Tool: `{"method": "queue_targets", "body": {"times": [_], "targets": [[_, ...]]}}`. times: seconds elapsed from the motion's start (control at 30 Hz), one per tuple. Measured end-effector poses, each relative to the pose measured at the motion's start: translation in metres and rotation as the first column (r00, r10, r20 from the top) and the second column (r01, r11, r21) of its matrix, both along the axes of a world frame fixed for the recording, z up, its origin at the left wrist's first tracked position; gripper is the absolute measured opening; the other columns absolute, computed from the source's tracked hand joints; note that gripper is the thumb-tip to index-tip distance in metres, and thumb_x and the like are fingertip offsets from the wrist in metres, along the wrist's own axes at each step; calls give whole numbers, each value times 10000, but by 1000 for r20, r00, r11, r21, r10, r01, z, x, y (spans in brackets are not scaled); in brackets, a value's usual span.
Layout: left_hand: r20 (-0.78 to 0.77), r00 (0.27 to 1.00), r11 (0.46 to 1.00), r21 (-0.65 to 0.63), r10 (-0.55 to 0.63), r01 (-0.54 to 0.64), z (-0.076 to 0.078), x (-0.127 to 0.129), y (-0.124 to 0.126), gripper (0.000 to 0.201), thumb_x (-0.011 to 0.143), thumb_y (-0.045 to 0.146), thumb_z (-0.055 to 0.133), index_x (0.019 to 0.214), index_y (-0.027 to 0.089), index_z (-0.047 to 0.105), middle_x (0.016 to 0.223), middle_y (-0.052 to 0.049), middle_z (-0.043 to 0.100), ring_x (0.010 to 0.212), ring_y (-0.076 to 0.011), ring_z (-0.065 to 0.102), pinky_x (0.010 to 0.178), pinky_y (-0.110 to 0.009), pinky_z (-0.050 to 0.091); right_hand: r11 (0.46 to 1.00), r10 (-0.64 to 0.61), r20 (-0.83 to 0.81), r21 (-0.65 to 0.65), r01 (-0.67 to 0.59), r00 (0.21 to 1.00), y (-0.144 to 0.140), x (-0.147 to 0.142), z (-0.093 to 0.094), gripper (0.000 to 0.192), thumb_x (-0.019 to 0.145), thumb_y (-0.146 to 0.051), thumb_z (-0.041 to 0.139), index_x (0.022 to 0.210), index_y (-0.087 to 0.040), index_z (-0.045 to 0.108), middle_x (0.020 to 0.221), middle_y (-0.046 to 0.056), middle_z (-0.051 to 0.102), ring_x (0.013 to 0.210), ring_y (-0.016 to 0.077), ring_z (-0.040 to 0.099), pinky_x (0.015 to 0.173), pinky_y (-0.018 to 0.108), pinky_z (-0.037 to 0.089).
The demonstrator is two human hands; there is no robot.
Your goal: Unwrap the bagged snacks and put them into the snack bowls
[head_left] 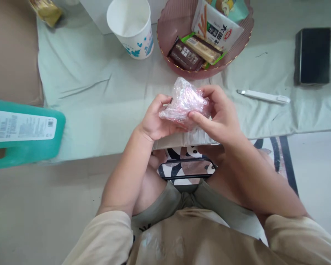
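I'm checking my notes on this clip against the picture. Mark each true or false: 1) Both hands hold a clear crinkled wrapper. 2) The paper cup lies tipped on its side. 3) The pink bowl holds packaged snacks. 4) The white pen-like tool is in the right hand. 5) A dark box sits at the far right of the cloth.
1) True: the left hand and right hand both grip the clear crinkled wrapper.
2) False: the paper cup stands upright.
3) True: the pink bowl holds packaged snacks.
4) False: the white pen-like tool lies on the cloth, apart from the hand.
5) True: the dark box sits there.
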State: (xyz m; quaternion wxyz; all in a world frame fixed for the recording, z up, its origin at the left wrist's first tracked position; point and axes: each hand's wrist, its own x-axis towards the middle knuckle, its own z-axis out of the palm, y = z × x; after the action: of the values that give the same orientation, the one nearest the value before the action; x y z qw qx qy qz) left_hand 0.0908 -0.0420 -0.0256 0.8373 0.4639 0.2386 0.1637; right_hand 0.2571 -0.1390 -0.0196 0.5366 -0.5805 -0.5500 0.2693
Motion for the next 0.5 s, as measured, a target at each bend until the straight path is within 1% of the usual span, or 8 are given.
{"method": "queue_targets", "body": {"times": [0.07,0.13,0.2,0.23,0.3,0.37,0.4,0.5], "targets": [[-37,998,997,59,44,-42,0,0,0,598,873,740,487,939,186,702,847,-90,743,915,-309,754,747,-441,636,999,-35,80,-28,37,996,-4,5,0,361,810,-500,766,1055,-280,617,1020,23,691,955,241,646,837,414,573],[-48,999,998,51,23,-21,1,0,-1,629,849,775,487,968,194,698,934,-98,757,993,-321,742,835,-461,628,992,-79,173,-85,95,982,-9,9,0,345,836,-497,735,1056,-261,613,1023,41,698,945,243,652,819,409,572],[-55,998,997,72,10,-6,2,3,-4,616,770,744,638,1084,215,670,1083,-89,748,1083,-321,718,922,-459,608,980,-105,258,-135,143,961,-13,12,0,351,848,-498,715,1063,-240,610,1030,62,701,933,248,658,803,409,570],[-70,997,992,122,23,-15,1,6,-6,640,719,691,735,1150,227,643,1157,-82,733,1128,-319,702,959,-453,594,977,-99,289,-151,148,952,-15,14,0,358,852,-500,707,1069,-232,610,1032,70,703,924,249,661,795,408,569],[-128,988,957,284,92,-52,-1,13,-10,705,658,570,854,1223,237,598,1243,-74,704,1194,-312,670,1009,-442,567,980,-56,326,-165,115,944,-18,18,0,368,868,-510,682,1086,-221,618,1036,80,708,913,250,667,791,409,568],[-188,968,895,440,165,-67,-5,21,-12,656,690,539,849,1206,220,601,1240,-81,703,1215,-308,655,1028,-440,551,984,-21,357,-160,83,934,-21,27,0,352,904,-508,631,1107,-221,630,1067,91,712,950,260,671,816,420,566],[-210,957,867,494,199,-72,-8,24,-11,604,722,537,826,1184,211,611,1215,-82,712,1204,-304,660,1022,-438,551,985,-27,382,-149,91,924,-21,34,-1,333,925,-499,602,1115,-227,636,1092,98,712,987,270,668,842,432,561],[-249,927,814,574,279,-91,-14,27,-6,484,776,483,789,1136,199,635,1129,-78,736,1130,-285,689,969,-415,573,967,-148,497,-108,231,855,-24,66,-6,260,961,-445,553,1121,-260,641,1171,124,695,1120,305,625,957,486,509]]}}
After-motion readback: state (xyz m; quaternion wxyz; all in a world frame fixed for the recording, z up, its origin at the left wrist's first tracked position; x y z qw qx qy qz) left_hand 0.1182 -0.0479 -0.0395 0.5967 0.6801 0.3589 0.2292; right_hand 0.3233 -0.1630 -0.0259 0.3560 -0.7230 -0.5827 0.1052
